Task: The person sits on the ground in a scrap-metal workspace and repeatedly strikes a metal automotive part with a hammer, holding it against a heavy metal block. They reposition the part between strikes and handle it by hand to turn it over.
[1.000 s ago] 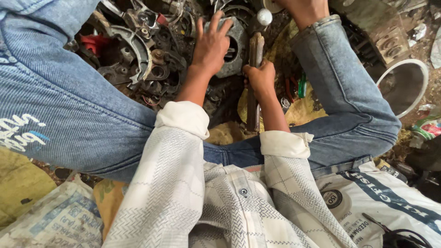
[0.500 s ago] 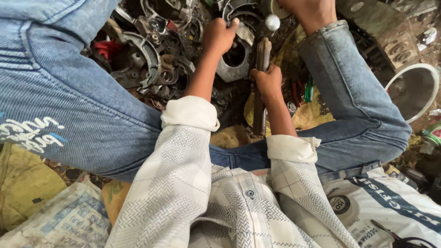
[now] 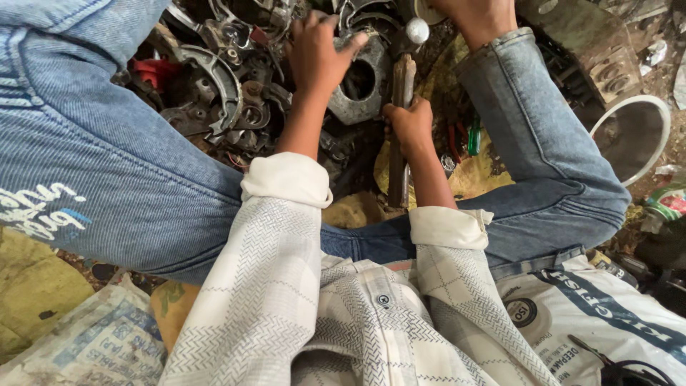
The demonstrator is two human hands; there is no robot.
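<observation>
I sit with my knees spread over a heap of greasy metal parts. My left hand (image 3: 318, 53) grips the rim of a grey round metal housing (image 3: 361, 89) with a hole in its middle. My right hand (image 3: 411, 125) is closed around a long rusty metal bar (image 3: 400, 143) that stands nearly upright between my legs. The bar's top reaches up beside a shiny round knob (image 3: 417, 30). Both forearms come out of rolled white patterned sleeves.
Curved metal rings and a red part (image 3: 153, 71) lie at the upper left of the heap. A white-rimmed bowl (image 3: 632, 136) sits at right. Yellow cloth (image 3: 471, 179), a green-handled tool (image 3: 474, 139) and printed sacks (image 3: 572, 314) lie around me.
My left hand went from lying flat with spread fingers on the housing to gripping its rim. My right hand kept hold of the bar. The view shifted slightly.
</observation>
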